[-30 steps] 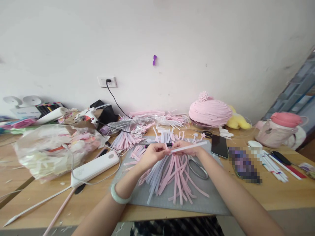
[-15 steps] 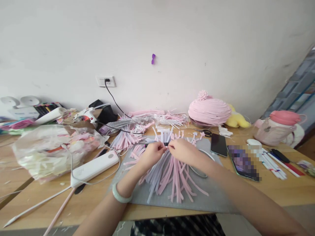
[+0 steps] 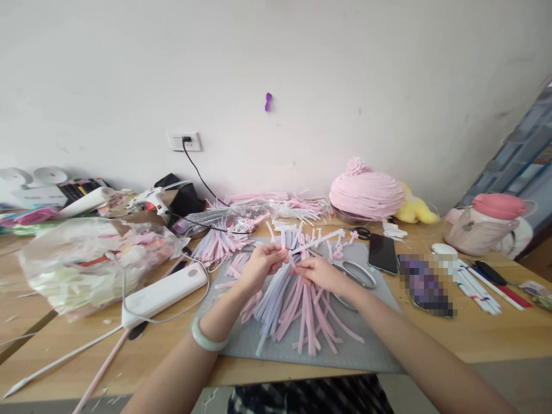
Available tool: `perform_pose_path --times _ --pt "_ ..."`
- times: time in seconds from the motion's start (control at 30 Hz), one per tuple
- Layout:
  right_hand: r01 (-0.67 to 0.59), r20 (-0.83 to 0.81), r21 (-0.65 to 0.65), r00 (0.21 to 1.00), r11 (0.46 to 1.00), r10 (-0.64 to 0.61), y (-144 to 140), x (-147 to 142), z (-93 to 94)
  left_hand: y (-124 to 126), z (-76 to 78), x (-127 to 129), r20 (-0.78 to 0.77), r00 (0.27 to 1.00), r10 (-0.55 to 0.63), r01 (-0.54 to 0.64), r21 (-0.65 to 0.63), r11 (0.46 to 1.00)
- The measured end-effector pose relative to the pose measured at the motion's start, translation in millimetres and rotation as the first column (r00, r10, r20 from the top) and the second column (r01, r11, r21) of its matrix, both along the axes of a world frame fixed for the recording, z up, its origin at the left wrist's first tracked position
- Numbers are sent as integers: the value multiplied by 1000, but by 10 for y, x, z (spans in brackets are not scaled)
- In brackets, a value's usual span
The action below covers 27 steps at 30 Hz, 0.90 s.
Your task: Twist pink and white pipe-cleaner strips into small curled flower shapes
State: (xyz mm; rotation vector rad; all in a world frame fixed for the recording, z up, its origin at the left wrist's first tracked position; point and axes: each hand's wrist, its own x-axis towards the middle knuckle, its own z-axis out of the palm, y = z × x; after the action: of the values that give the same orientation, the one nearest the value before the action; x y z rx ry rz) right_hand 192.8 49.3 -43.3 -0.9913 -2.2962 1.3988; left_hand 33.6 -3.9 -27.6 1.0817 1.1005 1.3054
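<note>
the left hand (image 3: 268, 264) pinches a pale strip (image 3: 319, 242), the right hand (image 3: 319, 272) apparently a pink stem (image 3: 291, 260), likely to steady their meeting point; fanned pipe cleaners (image 3: 307, 322) lie within reach.

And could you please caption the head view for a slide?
Left hand and right hand hold pale and pink chenille strips above fanned pink and lavender chenille stems on a gray cutting mat.

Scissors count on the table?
2 pairs in view: metal-handled scissors on the grey mat by the right hand, and black-handled scissors left of the black phone's far end. Others may be hidden.
</note>
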Motion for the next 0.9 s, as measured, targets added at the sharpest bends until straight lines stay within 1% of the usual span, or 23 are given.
perform_pose_path --times 0.07,0.1,0.17,0.23,0.27,0.33,0.43,0.5,0.57,0.63,0.67,0.77,0.83,0.9 --pt "-13 12 -92 1000 996 14 123 34 21 -14 3 -9 -26 996 -81 80 -32 996" --pt "-3 25 -110 1000 994 5 178 52 52 -21 4 -14 -51 990 -131 129 -50 990" --pt "14 87 -117 996 993 -4 277 81 151 -35 7 -22 -121 961 -248 238 -91 967" --pt "-24 138 -111 990 994 40 356 98 282 -43 9 -31 -217 911 -349 325 -140 935" --pt "-53 175 -100 982 994 70 383 101 351 -44 10 -36 -275 887 -371 339 -158 927" --pt "-81 234 0 969 997 79 399 98 479 -35 12 -46 -399 849 -347 308 -160 938" --pt "-91 266 172 963 981 43 293 81 594 -8 16 -60 -540 818 -196 170 -97 981" --pt "-91 241 274 970 957 23 147 63 595 10 20 -62 -578 812 -88 84 -34 996" --pt "-33 192 346 981 937 -36 -11 45 538 21 24 -57 -576 817 -1 21 27 999" --pt "-6 127 352 991 936 -42 -122 34 438 24 24 -46 -531 846 54 -26 60 998" --pt "15 101 323 994 946 -50 -145 33 381 24 22 -39 -490 869 69 -44 64 997" --pt "-47 64 136 997 990 39 -76 53 211 22 9 -28 -324 945 51 -40 42 998" --pt "-98 38 29 995 995 97 39 78 130 19 -3 -28 -223 975 -4 10 22 1000" --pt "-96 32 -28 995 995 97 154 102 96 9 -9 -32 -158 984 -84 87 9 996"
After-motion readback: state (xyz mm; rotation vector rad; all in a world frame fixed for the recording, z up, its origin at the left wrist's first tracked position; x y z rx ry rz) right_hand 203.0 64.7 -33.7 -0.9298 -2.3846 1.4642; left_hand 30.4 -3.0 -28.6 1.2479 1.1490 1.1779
